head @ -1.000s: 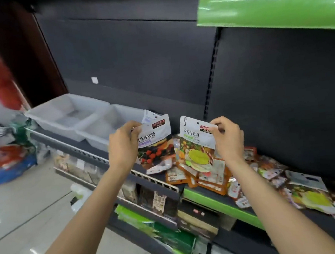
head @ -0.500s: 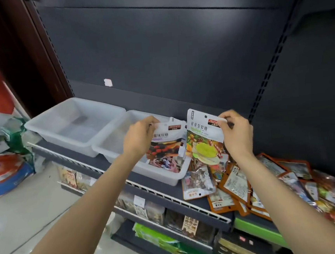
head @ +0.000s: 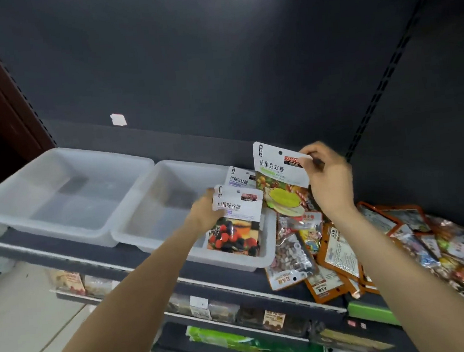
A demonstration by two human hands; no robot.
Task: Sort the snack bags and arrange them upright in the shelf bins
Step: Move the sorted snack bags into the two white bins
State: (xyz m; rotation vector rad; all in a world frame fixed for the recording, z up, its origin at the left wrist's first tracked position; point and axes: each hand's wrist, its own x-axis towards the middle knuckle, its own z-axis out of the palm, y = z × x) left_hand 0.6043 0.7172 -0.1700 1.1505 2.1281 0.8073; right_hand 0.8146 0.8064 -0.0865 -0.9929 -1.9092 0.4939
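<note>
Two bags are in play. My left hand (head: pixel 204 210) pinches the berry bag (head: pixel 236 223) by its top edge, upright over the right end of the middle bin (head: pixel 152 239), where another berry bag (head: pixel 241 178) stands behind. My right hand (head: pixel 327 177) pinches the green-fruit bag (head: pixel 280 180) above the loose pile (head: pixel 344 253). Next, I judge: seat the berry bag upright, then find another bin for the green one.

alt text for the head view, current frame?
A person's left hand lowers a berry snack bag upright into the right clear bin, where another bag already stands; the right hand holds a green-fruit bag above a loose bag pile. The left clear bin holds no bags.
</note>
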